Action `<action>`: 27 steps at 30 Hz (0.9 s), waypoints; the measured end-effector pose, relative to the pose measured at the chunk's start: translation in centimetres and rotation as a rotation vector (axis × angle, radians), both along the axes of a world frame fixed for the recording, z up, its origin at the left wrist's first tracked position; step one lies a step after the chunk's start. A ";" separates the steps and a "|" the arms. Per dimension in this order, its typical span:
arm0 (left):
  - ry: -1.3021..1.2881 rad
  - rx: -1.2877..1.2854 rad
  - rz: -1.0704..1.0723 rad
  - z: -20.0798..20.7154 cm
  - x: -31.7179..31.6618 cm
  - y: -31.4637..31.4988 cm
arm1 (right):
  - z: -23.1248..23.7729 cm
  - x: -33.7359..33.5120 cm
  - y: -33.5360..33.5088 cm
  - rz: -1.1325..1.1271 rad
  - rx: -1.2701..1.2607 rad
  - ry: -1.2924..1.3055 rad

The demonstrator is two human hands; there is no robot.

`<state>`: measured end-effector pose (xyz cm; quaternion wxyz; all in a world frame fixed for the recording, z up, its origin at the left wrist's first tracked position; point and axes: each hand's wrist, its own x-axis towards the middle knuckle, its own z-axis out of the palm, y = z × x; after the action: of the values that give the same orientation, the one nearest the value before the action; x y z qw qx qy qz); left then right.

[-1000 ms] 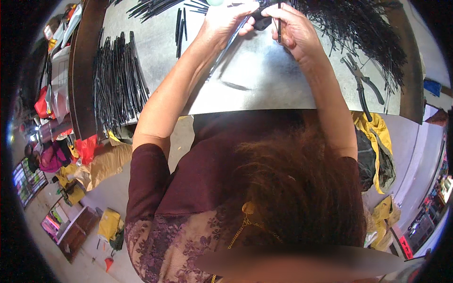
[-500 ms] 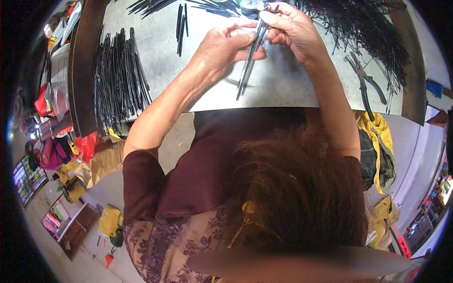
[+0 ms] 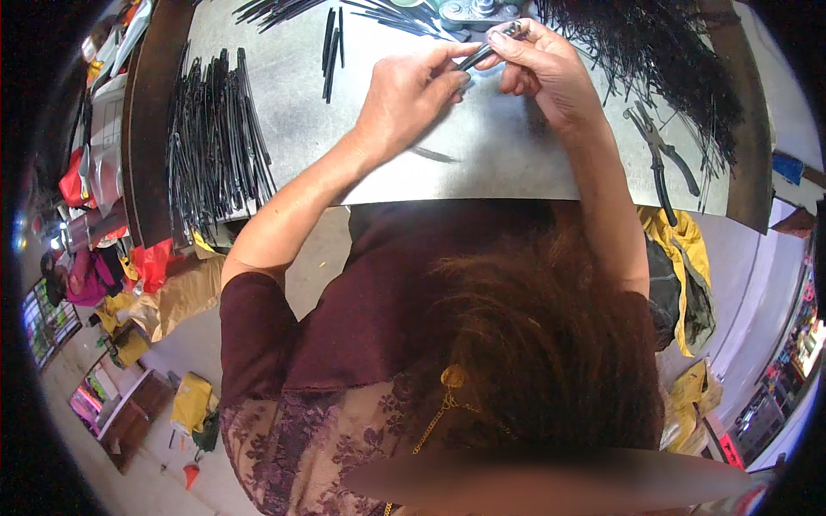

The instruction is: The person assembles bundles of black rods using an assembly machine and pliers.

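Both hands are together above the far middle of a pale metal tabletop (image 3: pixel 516 172). Thin black rods (image 3: pixel 476 58), a small bundle or pair, slant between them; I cannot tell how many. My right hand (image 3: pixel 551 73) pinches their upper end between thumb and fingers. My left hand (image 3: pixel 404 95) is closed around the lower part with thumb and forefinger, hiding the rest of their length. Just beyond the fingers sits a small grey metal device (image 3: pixel 477 10) with round knobs, partly cut off by the picture's upper edge.
A row of black rods (image 3: pixel 219 138) lies at the left, with a few loose ones (image 3: pixel 331 56) nearby. A tangled heap of thin black pieces (image 3: pixel 654 69) covers the far right. Dark-handled pliers (image 3: pixel 661 155) rest below it. Brown boards (image 3: pixel 148 129) border the table.
The rods have swung from pointing toward the near edge to slanting into my left hand. My left hand has shifted slightly left and closed more. More of the metal device shows.
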<state>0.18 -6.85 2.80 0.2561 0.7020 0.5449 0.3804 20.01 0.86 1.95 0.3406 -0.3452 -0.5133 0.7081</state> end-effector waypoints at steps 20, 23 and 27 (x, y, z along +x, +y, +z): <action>-1.036 -0.001 0.050 -0.7 -0.4 5.9 | -2.3 -0.8 1.3 -0.507 -0.212 0.550; -1.208 0.220 -0.336 -2.7 -1.1 7.1 | -2.5 -0.9 1.5 -0.506 -0.205 0.552; -1.237 0.015 -0.072 0.7 1.0 5.6 | -3.1 -0.5 1.7 -0.511 -0.212 0.552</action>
<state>1.20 -1.21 3.51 0.5324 0.3710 0.2690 0.7118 19.47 2.54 -1.16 0.5937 -0.2918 -0.2236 0.7158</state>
